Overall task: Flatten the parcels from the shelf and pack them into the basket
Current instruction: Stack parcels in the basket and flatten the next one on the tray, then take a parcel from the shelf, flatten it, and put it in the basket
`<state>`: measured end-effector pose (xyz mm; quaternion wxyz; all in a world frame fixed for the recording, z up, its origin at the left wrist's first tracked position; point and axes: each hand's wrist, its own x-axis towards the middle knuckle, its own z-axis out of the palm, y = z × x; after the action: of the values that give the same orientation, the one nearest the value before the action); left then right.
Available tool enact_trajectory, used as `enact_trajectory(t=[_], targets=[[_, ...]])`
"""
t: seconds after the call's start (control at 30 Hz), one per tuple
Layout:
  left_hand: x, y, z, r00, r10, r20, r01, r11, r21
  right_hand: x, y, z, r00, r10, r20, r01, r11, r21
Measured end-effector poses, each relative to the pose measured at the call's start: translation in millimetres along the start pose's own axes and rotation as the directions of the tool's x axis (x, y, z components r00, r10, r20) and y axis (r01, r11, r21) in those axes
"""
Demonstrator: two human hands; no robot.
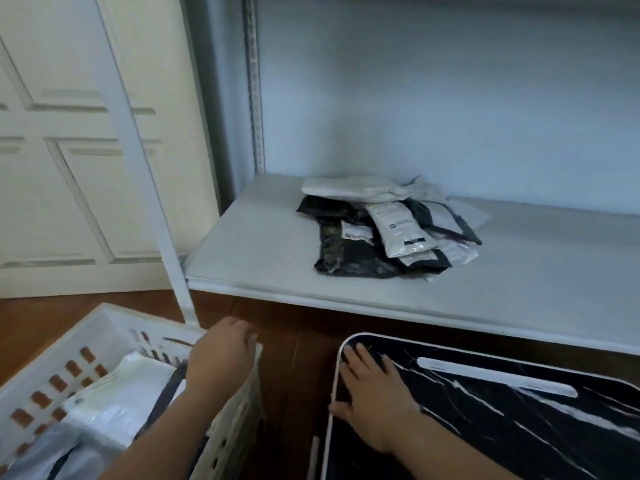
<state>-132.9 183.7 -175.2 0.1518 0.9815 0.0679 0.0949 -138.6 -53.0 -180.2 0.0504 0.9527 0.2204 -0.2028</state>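
A heap of black and white plastic parcels lies on the white shelf board. At the lower left stands the white slotted basket with several white and grey parcels inside. My left hand sits on the basket's right rim with its fingers curled over the edge. My right hand lies flat, fingers straight, on the left edge of a black marbled board with a white rim. Neither hand holds a parcel.
A white upright post of the shelf stands between the basket and the shelf board. White panelled doors fill the left. Brown wooden floor shows between the basket and the black board.
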Motion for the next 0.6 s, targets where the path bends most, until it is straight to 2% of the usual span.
enact_trajectory(t=[0.2, 0.33, 0.43, 0.5, 0.6], targets=[[43.7, 113.1, -0.5, 0.974, 0.225, 0.025, -0.223, 0.973, -0.054, -37.1, 103.7, -32.5, 0.957, 0.206, -0.203, -0.182, 0.975, 0.129], [71.4, 170.2, 5.0, 0.949, 0.285, 0.136, -0.303, 0.942, 0.143, -58.2, 154.9, -31.7, 0.915, 0.313, -0.256, -0.265, 0.943, 0.203], [88.3, 187.8, 12.4, 0.949, 0.182, 0.257, -0.244, 0.941, 0.237, -65.1, 189.0, -15.5, 0.883, 0.369, -0.291, -0.339, 0.929, 0.151], [97.1, 190.8, 15.8, 0.959, 0.077, 0.273, -0.135, 0.97, 0.201, -65.7, 210.9, 4.2, 0.862, 0.36, -0.358, -0.32, 0.933, 0.167], [110.8, 196.3, 11.6, 0.996, 0.035, 0.082, -0.045, 0.991, 0.124, -63.8, 234.3, 17.9, 0.817, 0.348, -0.459, -0.31, 0.937, 0.158]])
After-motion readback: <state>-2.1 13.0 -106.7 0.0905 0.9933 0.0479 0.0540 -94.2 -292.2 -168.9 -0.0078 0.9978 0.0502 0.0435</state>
